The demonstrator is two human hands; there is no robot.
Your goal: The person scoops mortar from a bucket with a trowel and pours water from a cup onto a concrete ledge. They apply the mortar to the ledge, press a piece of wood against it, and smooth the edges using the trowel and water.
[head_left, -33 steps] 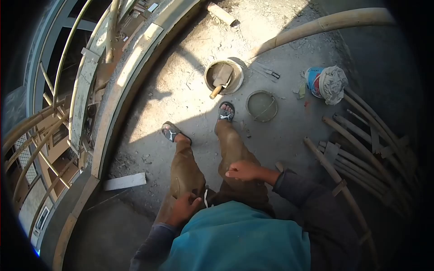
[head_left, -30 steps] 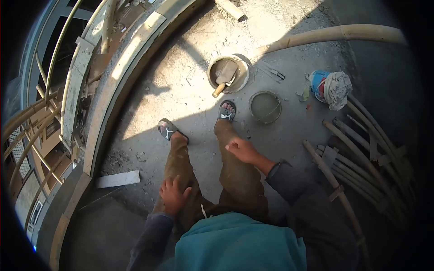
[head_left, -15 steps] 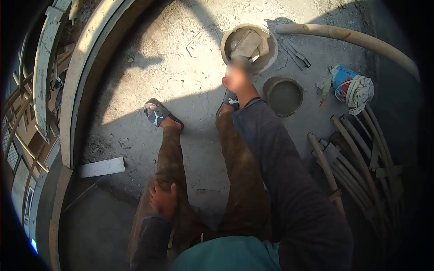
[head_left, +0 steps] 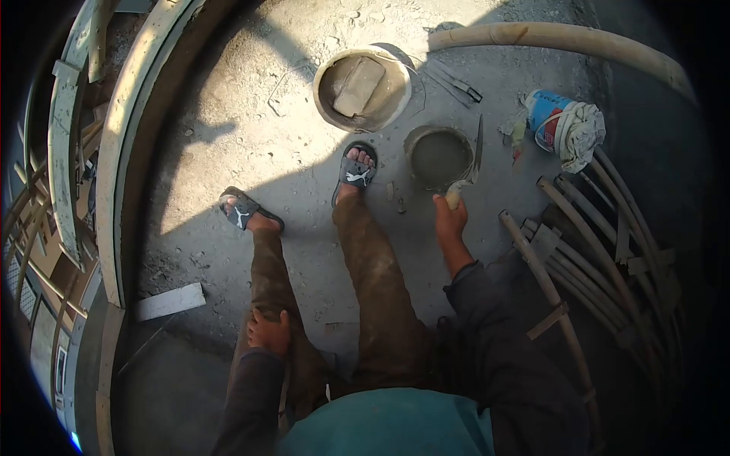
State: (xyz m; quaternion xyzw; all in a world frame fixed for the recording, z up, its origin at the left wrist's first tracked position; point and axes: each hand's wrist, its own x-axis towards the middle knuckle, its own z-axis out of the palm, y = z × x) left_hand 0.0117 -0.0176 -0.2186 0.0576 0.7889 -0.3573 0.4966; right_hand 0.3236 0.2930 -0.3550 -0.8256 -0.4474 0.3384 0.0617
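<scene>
My right hand [head_left: 452, 222] grips the handle of a trowel [head_left: 478, 152], whose blade points away from me along the right side of a small bucket [head_left: 411, 182]. Grey wet mortar [head_left: 440, 156] fills much of that bucket. Further off to the left stands a wider round tub [head_left: 322, 106] with a block [head_left: 360, 86] lying in it. My left hand [head_left: 268, 332] rests on my left knee, fingers lying on the brown trouser leg, with nothing held.
A blue tub [head_left: 549, 114] with pale cloth lies at right. Bamboo poles [head_left: 563, 270] are stacked nearby, and another thick pole [head_left: 532, 34] crosses the far side. A white board [head_left: 171, 302] lies left, beside a long wooden edge [head_left: 114, 152].
My right hand has come back from over the wider tub to the small bucket's near right side, with the trowel now showing clearly. The left hand stays on the knee; the view has shifted.
</scene>
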